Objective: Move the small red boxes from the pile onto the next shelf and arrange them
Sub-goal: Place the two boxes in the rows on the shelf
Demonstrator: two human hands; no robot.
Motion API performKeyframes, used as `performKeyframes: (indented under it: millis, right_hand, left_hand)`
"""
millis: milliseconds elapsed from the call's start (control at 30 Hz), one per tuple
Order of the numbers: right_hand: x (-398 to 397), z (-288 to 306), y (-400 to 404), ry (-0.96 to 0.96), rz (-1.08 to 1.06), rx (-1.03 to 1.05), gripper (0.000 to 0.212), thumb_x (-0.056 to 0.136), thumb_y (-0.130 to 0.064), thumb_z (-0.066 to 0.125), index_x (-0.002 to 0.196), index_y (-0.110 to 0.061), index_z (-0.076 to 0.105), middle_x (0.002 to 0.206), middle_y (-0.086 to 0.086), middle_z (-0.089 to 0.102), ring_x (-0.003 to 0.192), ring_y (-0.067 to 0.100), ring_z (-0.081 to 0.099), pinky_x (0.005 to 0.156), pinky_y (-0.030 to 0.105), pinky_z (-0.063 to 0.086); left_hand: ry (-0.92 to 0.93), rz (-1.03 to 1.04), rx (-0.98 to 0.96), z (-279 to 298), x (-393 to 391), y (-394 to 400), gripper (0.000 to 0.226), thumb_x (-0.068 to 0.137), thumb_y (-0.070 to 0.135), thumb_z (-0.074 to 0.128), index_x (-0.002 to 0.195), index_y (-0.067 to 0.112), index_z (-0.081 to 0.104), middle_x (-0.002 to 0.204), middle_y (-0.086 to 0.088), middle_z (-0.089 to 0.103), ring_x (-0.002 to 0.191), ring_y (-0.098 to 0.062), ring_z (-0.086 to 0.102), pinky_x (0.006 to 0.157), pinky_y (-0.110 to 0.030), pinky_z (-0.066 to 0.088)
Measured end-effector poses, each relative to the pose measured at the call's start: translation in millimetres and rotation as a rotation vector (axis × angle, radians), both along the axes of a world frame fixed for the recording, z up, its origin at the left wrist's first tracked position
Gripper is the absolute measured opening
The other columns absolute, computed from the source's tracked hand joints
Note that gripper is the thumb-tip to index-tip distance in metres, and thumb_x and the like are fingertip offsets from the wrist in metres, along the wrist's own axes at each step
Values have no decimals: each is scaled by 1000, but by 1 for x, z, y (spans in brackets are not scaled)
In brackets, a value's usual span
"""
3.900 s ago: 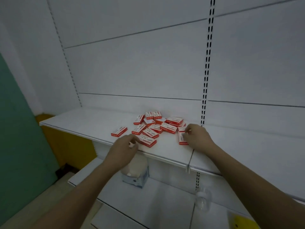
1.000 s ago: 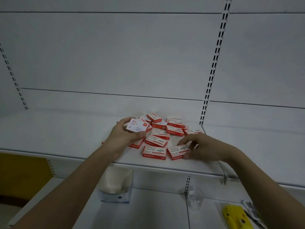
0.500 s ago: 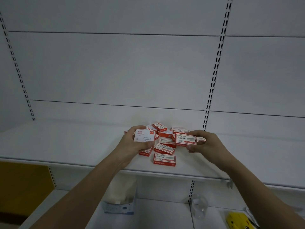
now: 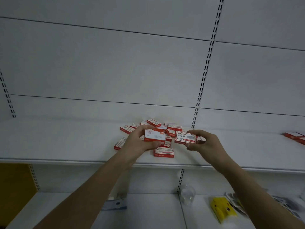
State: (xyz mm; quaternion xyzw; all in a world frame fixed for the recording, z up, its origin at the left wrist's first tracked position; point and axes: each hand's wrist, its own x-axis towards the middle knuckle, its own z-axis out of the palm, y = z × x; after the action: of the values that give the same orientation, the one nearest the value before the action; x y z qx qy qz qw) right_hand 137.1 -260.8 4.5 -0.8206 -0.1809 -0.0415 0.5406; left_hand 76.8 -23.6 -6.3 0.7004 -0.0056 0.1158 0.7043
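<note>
Your right hand (image 4: 203, 142) pinched one red box (image 4: 185, 137), long axis level, just right of the pile (image 4: 158, 133); your left hand (image 4: 140, 142) gripped another box (image 4: 154, 137). The next shelf (image 4: 257, 151) lay rightward, nearer your right hand.

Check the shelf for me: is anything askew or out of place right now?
Yes. The small red cardboard boxes on the white metal shelf lie jumbled, at mixed angles, some overlapping. The left hand and right hand each hold one box above them. A few more red boxes lie at the far right edge. Nothing looks damaged.
</note>
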Motion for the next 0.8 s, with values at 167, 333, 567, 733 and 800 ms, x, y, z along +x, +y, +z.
performKeyframes:
  millis: [167, 333, 567, 733, 800]
  right_hand:
    - [-12, 9, -28, -3, -25, 34, 40, 79, -6, 77, 112, -25, 65, 95, -6, 73, 80, 13, 72, 76, 26, 57]
    - [-16, 8, -87, -5, -72, 47, 40, 78, -8, 78, 113, -24, 66, 95, -8, 74, 81, 15, 72, 80, 34, 59]
    - [-22, 6, -212, 38, -132, 106, 37, 78, -4, 77, 110, -21, 67, 95, -1, 75, 77, 15, 74, 74, 35, 54]
    - [-33, 12, -308, 41, -182, 137, 36, 79, -1, 75, 111, -15, 67, 93, 1, 74, 74, 17, 74, 81, 37, 55]
    - [-35, 14, -344, 45, -205, 168, 36, 79, 1, 75, 112, -11, 67, 94, 4, 74, 74, 20, 74, 81, 35, 57]
  left_hand:
    - [3, -32, 22, 11, -4, -26, 48, 68, 6, 82, 108, 25, 66, 112, 3, 69, 100, -15, 68, 80, -32, 59]
    - [-3, -57, 60, 16, 2, -78, 46, 73, 3, 79, 113, 20, 66, 110, 6, 69, 98, -12, 68, 82, -24, 56]
    - [26, -138, -65, 11, 13, -193, 47, 76, -10, 72, 116, 10, 59, 115, -8, 67, 101, -23, 69, 86, -33, 57]
    - [10, -157, -46, 17, 22, -291, 48, 73, -3, 77, 115, 11, 59, 116, -6, 66, 100, -23, 69, 85, -31, 57]
    - [-10, -167, 19, 19, 24, -328, 46, 73, 2, 80, 113, 15, 61, 115, -3, 66, 100, -21, 69, 85, -30, 56]
